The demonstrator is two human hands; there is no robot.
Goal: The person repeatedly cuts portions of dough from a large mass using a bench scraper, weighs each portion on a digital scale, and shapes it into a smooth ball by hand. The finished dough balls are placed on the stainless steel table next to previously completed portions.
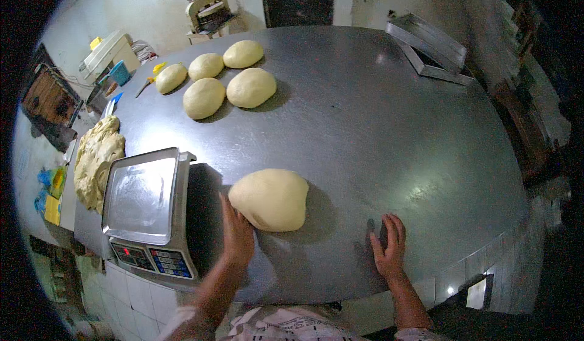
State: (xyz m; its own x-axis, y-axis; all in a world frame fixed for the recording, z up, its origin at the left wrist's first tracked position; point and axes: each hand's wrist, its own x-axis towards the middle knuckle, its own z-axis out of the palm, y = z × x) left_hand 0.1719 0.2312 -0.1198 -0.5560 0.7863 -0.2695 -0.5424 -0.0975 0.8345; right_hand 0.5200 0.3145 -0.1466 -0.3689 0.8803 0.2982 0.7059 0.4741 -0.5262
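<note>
A large smooth lump of dough [270,198] rests on the metal table in front of me. My left hand [238,235] lies against its lower left side, touching it without grasping it; some of that hand's fingers are hidden. Off to the right, my right hand [388,245] is over the table surface, apart from the dough, with thumb and fingers spread and nothing held. Left of my left hand stands a digital scale [186,231] with a bare steel pan [140,197]. Beyond the scale sits a bigger, rough mass of dough [99,163].
Several rounded dough pieces [205,98] sit at the table's far left. Near them lies a knife [145,87]. A blue cup [119,72] stands by the left edge. Metal pans [429,44] are stacked at the far right corner. Behind the table is a press-like machine [209,10].
</note>
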